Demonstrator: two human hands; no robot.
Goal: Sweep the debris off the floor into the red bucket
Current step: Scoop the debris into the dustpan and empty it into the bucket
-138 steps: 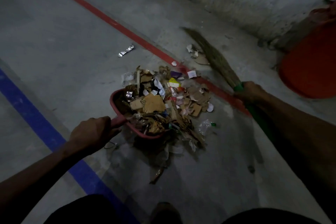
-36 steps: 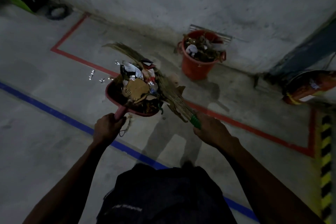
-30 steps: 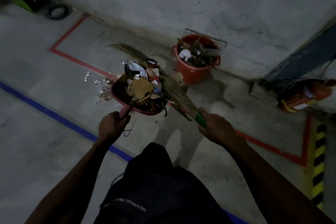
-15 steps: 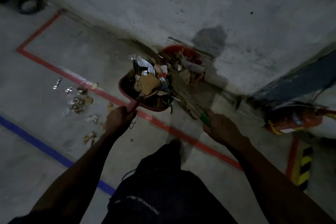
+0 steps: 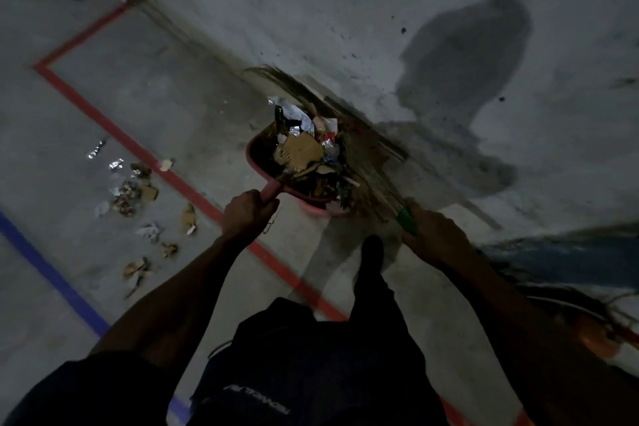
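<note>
Head view: your left hand [image 5: 248, 211] grips the dustpan [image 5: 266, 162] handle, your right hand [image 5: 434, 235] the broom [image 5: 366, 166]. You have stepped up; the loaded pan now hides the red bucket [image 5: 323, 211] just beyond. Tip next. Debris [image 5: 135, 190] remains far left.

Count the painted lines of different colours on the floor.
2: a red line running diagonally under the left hand, and a blue line nearer, at the left. Others may be hidden.
</note>
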